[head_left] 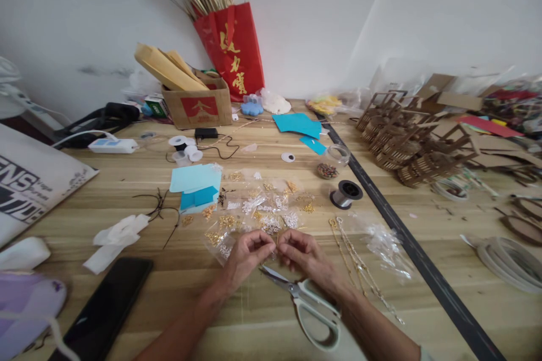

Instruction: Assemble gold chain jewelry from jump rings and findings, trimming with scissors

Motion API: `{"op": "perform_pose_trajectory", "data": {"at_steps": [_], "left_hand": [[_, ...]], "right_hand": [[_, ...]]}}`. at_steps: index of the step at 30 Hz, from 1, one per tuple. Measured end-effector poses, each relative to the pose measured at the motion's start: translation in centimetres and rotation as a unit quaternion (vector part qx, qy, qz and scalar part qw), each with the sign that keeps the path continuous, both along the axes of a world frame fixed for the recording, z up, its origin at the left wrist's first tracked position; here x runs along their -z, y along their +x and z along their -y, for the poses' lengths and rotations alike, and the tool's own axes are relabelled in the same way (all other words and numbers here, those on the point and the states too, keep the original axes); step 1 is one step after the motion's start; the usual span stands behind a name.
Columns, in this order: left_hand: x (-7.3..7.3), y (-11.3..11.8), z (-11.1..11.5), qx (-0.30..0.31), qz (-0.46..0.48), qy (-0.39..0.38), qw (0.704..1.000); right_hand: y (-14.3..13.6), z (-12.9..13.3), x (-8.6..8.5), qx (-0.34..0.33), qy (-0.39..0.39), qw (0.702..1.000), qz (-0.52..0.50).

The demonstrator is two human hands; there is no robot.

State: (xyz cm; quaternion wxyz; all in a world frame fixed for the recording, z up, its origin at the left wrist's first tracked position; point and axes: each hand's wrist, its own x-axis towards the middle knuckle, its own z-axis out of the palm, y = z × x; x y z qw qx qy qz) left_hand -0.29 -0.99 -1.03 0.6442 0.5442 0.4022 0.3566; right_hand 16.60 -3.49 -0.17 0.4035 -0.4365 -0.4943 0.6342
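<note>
Both the left hand point(250, 248) and the right hand point(301, 250) pinch closed in my faraway head view; on what, I cannot tell. Scissors point(293, 290) lie on the table point(182, 273) just below them, and shiny little bits point(270, 224) sit just beyond.

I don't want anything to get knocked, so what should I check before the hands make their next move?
1. Left hand and right hand close together: ok.
2. Something held between them: cannot tell, too small.
3. Scissors clear of the hands: not ok, beside the right wrist.
4. Bags of shiny bits nearby: ok, just beyond the hands.
5. Phone clear: ok, off to the left.
</note>
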Motion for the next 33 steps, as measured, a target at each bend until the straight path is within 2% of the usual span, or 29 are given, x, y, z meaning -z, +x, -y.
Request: {"op": "perform_pose_trajectory", "data": {"at_steps": [7, 12, 17, 33], "left_hand": [[-0.3, 0.1, -0.1, 0.033, 0.034, -0.033, 0.998], [0.3, 0.0, -0.1, 0.024, 0.044, -0.038, 0.998], [0.9, 0.0, 0.1, 0.022, 0.069, 0.014, 0.997], [0.5, 0.2, 0.1, -0.001, -0.021, 0.096, 0.995]], "right_hand": [[0.0, -0.2, 0.1, 0.007, -0.01, 0.999, -0.035], [0.2, -0.4, 1.1, 0.024, -0.011, 0.997, -0.071], [0.4, -0.7, 1.9, 0.044, -0.019, 0.994, -0.096], [0.3, -0.6, 2.3, 0.041, -0.021, 0.993, -0.106]]}}
